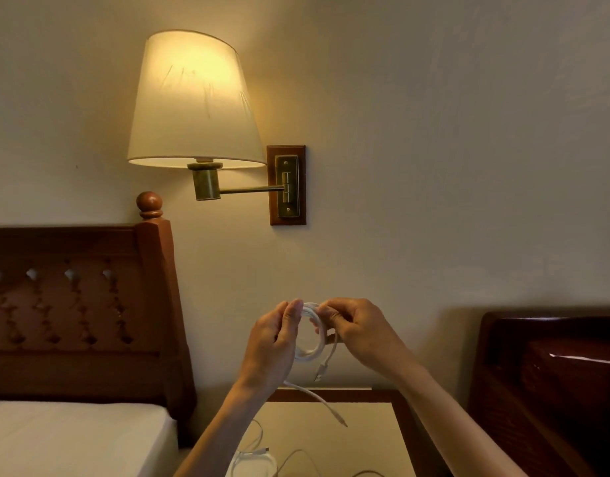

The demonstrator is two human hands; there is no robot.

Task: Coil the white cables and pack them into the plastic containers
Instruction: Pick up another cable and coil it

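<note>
Loose cables [262, 456] are lying uncoiled on the nightstand [375, 438] below my arms. I am pinching 1 coil [312, 333] between my left hand [274, 342] and right hand [355, 325], fingers curled; both ends are dangling. No container is visible, so packing remains.

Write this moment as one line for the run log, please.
step: coiling | left hand: holds white cable coil | right hand: pinches coil top | loose cables: on nightstand

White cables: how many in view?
At least 2. One white cable is coiled between the left hand and right hand; loose cable lies on the nightstand, strands uncountable at the frame edge.
</note>
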